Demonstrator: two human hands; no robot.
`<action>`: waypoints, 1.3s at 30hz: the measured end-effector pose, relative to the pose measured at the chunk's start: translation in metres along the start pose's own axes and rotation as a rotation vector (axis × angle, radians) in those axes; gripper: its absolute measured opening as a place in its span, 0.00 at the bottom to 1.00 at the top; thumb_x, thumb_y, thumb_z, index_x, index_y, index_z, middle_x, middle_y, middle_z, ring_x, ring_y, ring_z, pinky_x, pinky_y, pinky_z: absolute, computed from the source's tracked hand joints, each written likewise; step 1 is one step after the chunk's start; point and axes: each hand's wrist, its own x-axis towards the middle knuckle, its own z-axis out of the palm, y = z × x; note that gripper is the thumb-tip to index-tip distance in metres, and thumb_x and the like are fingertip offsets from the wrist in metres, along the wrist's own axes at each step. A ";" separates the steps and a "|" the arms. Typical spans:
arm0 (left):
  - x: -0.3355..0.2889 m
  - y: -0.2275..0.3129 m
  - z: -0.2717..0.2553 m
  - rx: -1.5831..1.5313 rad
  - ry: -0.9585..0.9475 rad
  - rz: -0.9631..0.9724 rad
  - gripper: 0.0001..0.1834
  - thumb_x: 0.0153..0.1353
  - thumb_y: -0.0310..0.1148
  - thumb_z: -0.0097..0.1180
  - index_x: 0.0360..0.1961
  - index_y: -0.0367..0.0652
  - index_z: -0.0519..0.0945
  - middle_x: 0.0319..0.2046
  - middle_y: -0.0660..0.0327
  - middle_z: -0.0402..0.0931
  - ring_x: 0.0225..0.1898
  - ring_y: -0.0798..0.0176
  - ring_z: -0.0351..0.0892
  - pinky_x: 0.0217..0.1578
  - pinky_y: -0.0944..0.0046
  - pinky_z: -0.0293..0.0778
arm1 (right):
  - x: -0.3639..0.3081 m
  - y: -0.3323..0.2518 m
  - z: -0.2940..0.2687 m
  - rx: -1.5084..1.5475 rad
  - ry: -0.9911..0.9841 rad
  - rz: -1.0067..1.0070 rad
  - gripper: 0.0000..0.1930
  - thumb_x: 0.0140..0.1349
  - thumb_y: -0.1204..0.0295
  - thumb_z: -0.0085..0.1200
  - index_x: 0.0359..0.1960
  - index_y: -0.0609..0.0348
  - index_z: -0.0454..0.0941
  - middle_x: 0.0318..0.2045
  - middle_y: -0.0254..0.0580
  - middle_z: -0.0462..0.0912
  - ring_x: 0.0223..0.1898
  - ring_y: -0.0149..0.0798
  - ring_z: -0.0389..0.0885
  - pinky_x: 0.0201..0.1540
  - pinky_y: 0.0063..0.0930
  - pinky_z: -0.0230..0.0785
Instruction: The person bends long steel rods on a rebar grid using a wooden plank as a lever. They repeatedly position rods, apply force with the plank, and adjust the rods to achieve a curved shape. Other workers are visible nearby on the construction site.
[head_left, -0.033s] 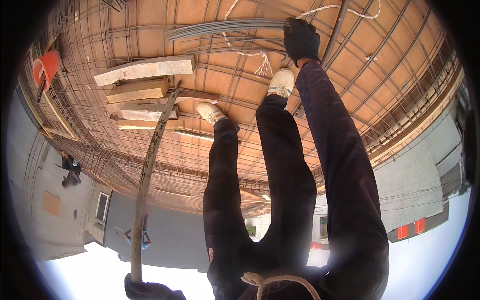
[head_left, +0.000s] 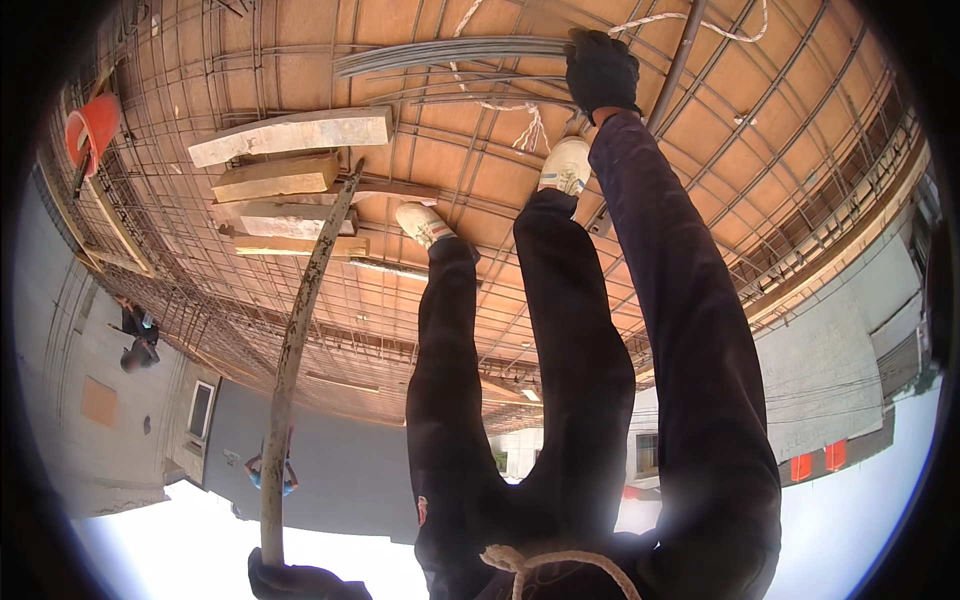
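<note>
In a black glove, my right hand (head_left: pixel 602 74) is closed round the end of a bundle of thin grey steel rods (head_left: pixel 450 54), which lies to its left across the rebar mesh (head_left: pixel 480 215). At the lower left edge my left hand (head_left: pixel 285 578), also dark-gloved and partly cut off, grips the base of a long worn pole (head_left: pixel 298 335). The pole slants up to the squared timber pieces (head_left: pixel 290 137). Below the bundle lie several loose thin rods (head_left: pixel 480 98) and a frayed white rope (head_left: pixel 530 130), near my right shoe (head_left: pixel 567 165).
An orange-red bucket (head_left: pixel 95 125) stands at the far left. A thicker bar (head_left: pixel 676 62) rises just right of my right hand. Mesh bars cross the plywood deck (head_left: pixel 700 190) underfoot. A person (head_left: pixel 140 335) is at the left, another (head_left: pixel 275 470) behind the pole.
My right hand has shifted very slightly upward with the rod bundle. My left hand and the pole stay almost where they were.
</note>
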 end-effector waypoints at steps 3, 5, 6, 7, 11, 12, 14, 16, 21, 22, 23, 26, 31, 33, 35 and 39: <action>-0.005 0.002 0.001 -0.017 -0.014 -0.029 0.20 0.77 0.41 0.41 0.44 0.36 0.80 0.37 0.52 0.80 0.38 0.54 0.81 0.38 0.55 0.79 | 0.032 -0.011 0.020 -0.179 -0.226 -0.096 0.11 0.68 0.59 0.54 0.48 0.41 0.84 0.46 0.40 0.86 0.51 0.52 0.84 0.50 0.63 0.72; -0.008 0.001 0.002 -0.027 -0.025 -0.042 0.20 0.77 0.41 0.41 0.44 0.35 0.79 0.37 0.52 0.80 0.38 0.53 0.81 0.38 0.55 0.79 | 0.042 -0.007 0.025 -0.166 -0.286 -0.096 0.11 0.69 0.58 0.54 0.48 0.41 0.84 0.45 0.40 0.86 0.51 0.53 0.84 0.50 0.63 0.72; -0.010 0.001 0.003 -0.039 -0.026 -0.054 0.20 0.77 0.41 0.41 0.44 0.35 0.79 0.37 0.52 0.80 0.37 0.53 0.81 0.38 0.54 0.79 | 0.047 -0.005 0.025 -0.161 -0.316 -0.097 0.11 0.69 0.58 0.54 0.48 0.41 0.84 0.45 0.40 0.86 0.51 0.53 0.84 0.50 0.64 0.72; -0.013 0.000 0.005 -0.057 -0.025 -0.073 0.20 0.77 0.41 0.41 0.44 0.35 0.79 0.37 0.51 0.80 0.37 0.53 0.82 0.38 0.54 0.78 | 0.054 -0.002 0.022 -0.101 -0.268 -0.133 0.10 0.69 0.57 0.56 0.47 0.41 0.83 0.43 0.41 0.86 0.49 0.55 0.85 0.49 0.61 0.74; -0.024 -0.009 -0.001 -0.115 -0.030 -0.121 0.21 0.77 0.41 0.40 0.43 0.34 0.78 0.36 0.50 0.80 0.36 0.52 0.82 0.38 0.54 0.78 | 0.040 0.003 -0.008 0.021 -0.167 -0.229 0.09 0.69 0.60 0.57 0.45 0.45 0.82 0.41 0.44 0.85 0.45 0.54 0.86 0.46 0.55 0.78; -0.028 -0.012 -0.003 -0.116 -0.037 -0.215 0.21 0.77 0.41 0.40 0.43 0.33 0.78 0.36 0.50 0.80 0.36 0.52 0.82 0.37 0.54 0.78 | 0.032 0.002 -0.019 0.047 -0.108 -0.259 0.09 0.70 0.60 0.57 0.45 0.46 0.82 0.41 0.45 0.85 0.44 0.54 0.87 0.44 0.53 0.78; -0.035 -0.018 -0.005 -0.093 -0.030 -0.110 0.21 0.77 0.41 0.40 0.43 0.33 0.78 0.36 0.50 0.80 0.35 0.52 0.82 0.37 0.53 0.78 | 0.017 0.000 -0.047 0.037 -0.084 -0.279 0.08 0.71 0.62 0.56 0.45 0.47 0.81 0.40 0.46 0.84 0.43 0.54 0.87 0.42 0.52 0.79; -0.043 -0.027 -0.007 -0.422 -0.139 -0.312 0.18 0.78 0.38 0.41 0.49 0.32 0.75 0.37 0.49 0.80 0.36 0.51 0.82 0.39 0.53 0.79 | -0.001 -0.007 -0.080 0.017 -0.133 -0.245 0.09 0.71 0.62 0.55 0.46 0.49 0.80 0.39 0.48 0.84 0.42 0.54 0.86 0.41 0.51 0.79; -0.054 -0.046 0.003 -0.884 0.043 -0.097 0.08 0.72 0.27 0.54 0.47 0.34 0.75 0.42 0.48 0.78 0.42 0.46 0.78 0.46 0.49 0.75 | -0.104 -0.037 -0.200 0.206 -0.325 -0.014 0.10 0.74 0.62 0.50 0.46 0.54 0.74 0.40 0.57 0.85 0.44 0.63 0.84 0.44 0.56 0.76; -0.055 -0.051 -0.002 -0.834 -0.059 -0.065 0.07 0.71 0.25 0.55 0.47 0.35 0.74 0.45 0.45 0.77 0.43 0.45 0.79 0.45 0.49 0.78 | -0.131 -0.047 -0.228 0.242 -0.375 0.021 0.12 0.74 0.61 0.49 0.46 0.57 0.73 0.39 0.60 0.85 0.44 0.65 0.83 0.46 0.58 0.74; -0.054 -0.052 -0.001 -0.890 -0.082 -0.043 0.08 0.68 0.23 0.58 0.46 0.35 0.75 0.44 0.45 0.78 0.43 0.44 0.79 0.44 0.48 0.78 | -0.163 -0.058 -0.259 0.255 -0.398 0.054 0.12 0.74 0.62 0.49 0.45 0.58 0.73 0.39 0.60 0.86 0.44 0.66 0.83 0.46 0.58 0.74; -0.045 -0.055 -0.005 -1.082 -0.015 0.062 0.12 0.65 0.24 0.65 0.46 0.37 0.76 0.45 0.46 0.79 0.46 0.42 0.81 0.44 0.49 0.79 | -0.252 -0.093 -0.351 0.247 -0.443 0.133 0.12 0.74 0.62 0.47 0.42 0.58 0.73 0.35 0.65 0.85 0.42 0.67 0.84 0.44 0.61 0.74; -0.027 -0.066 -0.015 -1.195 -0.223 0.076 0.16 0.68 0.43 0.57 0.51 0.47 0.80 0.52 0.54 0.81 0.45 0.40 0.85 0.44 0.42 0.81 | -0.374 -0.149 -0.499 0.241 -0.413 0.033 0.12 0.72 0.63 0.48 0.43 0.58 0.76 0.38 0.62 0.86 0.43 0.66 0.84 0.47 0.57 0.74; -0.020 -0.074 -0.017 -1.310 -0.273 0.120 0.14 0.65 0.36 0.60 0.50 0.47 0.80 0.52 0.53 0.81 0.43 0.44 0.85 0.43 0.47 0.81 | -0.409 -0.170 -0.549 0.217 -0.371 -0.035 0.11 0.73 0.63 0.50 0.45 0.57 0.78 0.40 0.55 0.87 0.43 0.62 0.85 0.47 0.51 0.76; -0.012 -0.078 -0.015 -1.406 -0.288 0.150 0.15 0.63 0.32 0.62 0.51 0.46 0.79 0.51 0.53 0.81 0.43 0.47 0.85 0.44 0.51 0.81 | -0.436 -0.186 -0.598 0.202 -0.337 -0.142 0.11 0.73 0.64 0.51 0.45 0.56 0.80 0.40 0.51 0.87 0.43 0.59 0.86 0.46 0.48 0.77; -0.005 -0.079 -0.004 -1.625 -0.302 0.146 0.19 0.63 0.33 0.64 0.55 0.47 0.78 0.51 0.53 0.83 0.47 0.49 0.86 0.48 0.51 0.81 | -0.472 -0.221 -0.677 0.245 -0.270 -0.098 0.10 0.72 0.66 0.54 0.47 0.55 0.83 0.41 0.44 0.88 0.43 0.53 0.87 0.44 0.43 0.79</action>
